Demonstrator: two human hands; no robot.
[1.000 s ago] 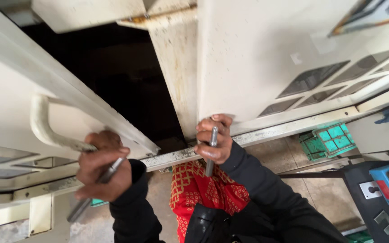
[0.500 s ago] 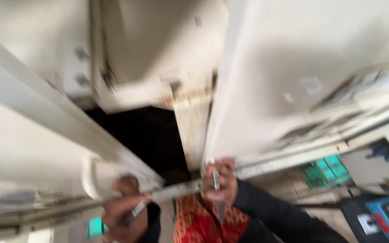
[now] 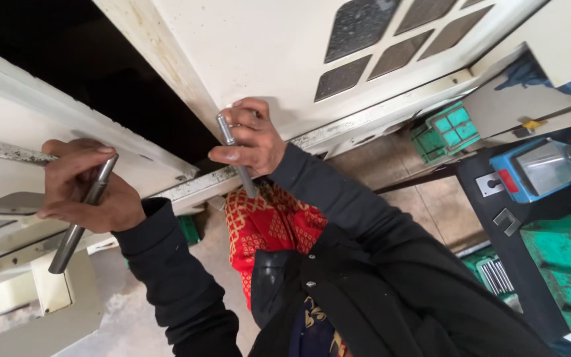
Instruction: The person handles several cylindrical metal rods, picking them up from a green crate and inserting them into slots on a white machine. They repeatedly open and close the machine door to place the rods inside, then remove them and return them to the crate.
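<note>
Both hands have kept their grip since the earlier frames while the view has swung lower, bringing the blue device and green crates into sight. Fingers of the right hand [image 3: 249, 140] are curled tight around a short steel rod [image 3: 236, 155], held upright against the cream machine cabinet [image 3: 266, 46], just below its dark vent panels [image 3: 378, 39]. Left of that cabinet, past the dark opening, the left hand [image 3: 84, 188] is closed around a longer steel rod [image 3: 82, 215], slanting downward in front of the open cabinet door [image 3: 47, 125]. A red patterned cloth [image 3: 266, 228] hangs beneath the cabinet's lower edge. Right of the cabinet sit green crates [image 3: 447, 129] and a blue device [image 3: 530, 172].
</note>
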